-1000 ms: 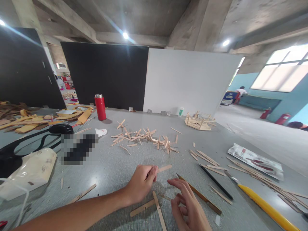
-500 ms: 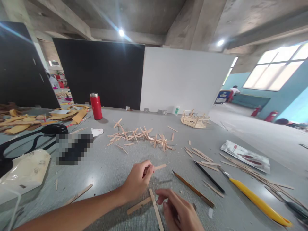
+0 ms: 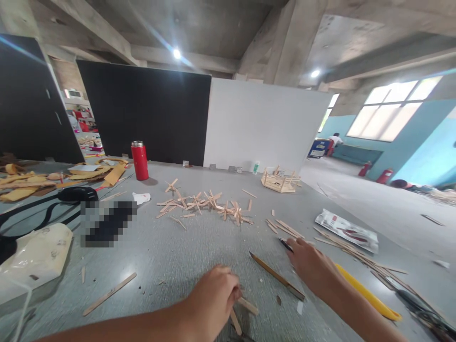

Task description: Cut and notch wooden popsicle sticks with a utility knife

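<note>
My left hand (image 3: 215, 297) is closed low in the middle, its fingers curled around a flat wooden craft stick (image 3: 248, 306) whose end sticks out to the right. A second craft stick (image 3: 235, 324) shows just below that hand, partly covered by it. Out to the right, my right hand (image 3: 308, 261) has its fingers closed over a thin black pen (image 3: 285, 244); only the pen's far end is visible past the fingertips. Between my hands lies a brown pencil-like stick (image 3: 276, 275) with a dark point.
Crossed stick pieces (image 3: 203, 202) are piled mid-table, with a small stick frame (image 3: 280, 181) behind. A red flask (image 3: 139, 161) stands at the back left. A yellow-handled tool (image 3: 370, 294), long sticks (image 3: 359, 256) and a silver packet (image 3: 347, 229) lie at right.
My right hand has moved from the crossed sticks out to the right, onto the black pen. My left hand has come down and nearer, its stick now over the others.
</note>
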Demonstrator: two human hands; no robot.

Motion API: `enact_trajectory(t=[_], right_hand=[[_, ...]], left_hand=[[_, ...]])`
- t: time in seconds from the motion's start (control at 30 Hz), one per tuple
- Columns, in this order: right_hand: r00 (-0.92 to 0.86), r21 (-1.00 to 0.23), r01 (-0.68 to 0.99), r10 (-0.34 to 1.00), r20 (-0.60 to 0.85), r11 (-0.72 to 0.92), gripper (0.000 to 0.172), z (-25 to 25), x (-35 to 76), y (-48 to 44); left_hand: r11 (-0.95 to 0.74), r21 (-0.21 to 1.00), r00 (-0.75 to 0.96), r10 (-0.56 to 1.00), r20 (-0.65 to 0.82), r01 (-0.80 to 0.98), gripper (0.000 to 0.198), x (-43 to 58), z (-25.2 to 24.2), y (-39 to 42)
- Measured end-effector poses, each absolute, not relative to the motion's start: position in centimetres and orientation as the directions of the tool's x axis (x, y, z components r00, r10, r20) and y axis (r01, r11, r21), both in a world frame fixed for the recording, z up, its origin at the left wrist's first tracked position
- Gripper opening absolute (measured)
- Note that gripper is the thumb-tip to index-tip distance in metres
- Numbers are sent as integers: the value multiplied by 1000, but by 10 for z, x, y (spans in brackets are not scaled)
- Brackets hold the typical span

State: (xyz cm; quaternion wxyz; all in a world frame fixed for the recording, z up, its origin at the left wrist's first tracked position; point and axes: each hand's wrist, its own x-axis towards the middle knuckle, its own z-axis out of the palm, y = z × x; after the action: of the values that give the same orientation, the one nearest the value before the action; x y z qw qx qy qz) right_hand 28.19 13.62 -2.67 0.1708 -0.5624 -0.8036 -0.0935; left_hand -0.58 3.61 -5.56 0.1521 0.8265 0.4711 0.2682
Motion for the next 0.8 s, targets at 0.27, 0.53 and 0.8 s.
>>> enact_trajectory(t=[0.27, 0.53, 0.8], right_hand=[[-370, -120, 898, 876, 310, 423, 19, -41, 298, 142], [-421, -243, 820, 834, 357, 518, 25, -25, 254, 106], [-445, -251, 786, 798, 406, 565, 24, -51, 260, 107]], left_hand=[[-612, 270, 479, 769, 424, 743, 9, 13, -78, 41], [-650, 339, 433, 729, 530, 680, 12, 9, -87, 33], [-736, 178, 421, 549, 722, 654, 21, 7, -77, 20]])
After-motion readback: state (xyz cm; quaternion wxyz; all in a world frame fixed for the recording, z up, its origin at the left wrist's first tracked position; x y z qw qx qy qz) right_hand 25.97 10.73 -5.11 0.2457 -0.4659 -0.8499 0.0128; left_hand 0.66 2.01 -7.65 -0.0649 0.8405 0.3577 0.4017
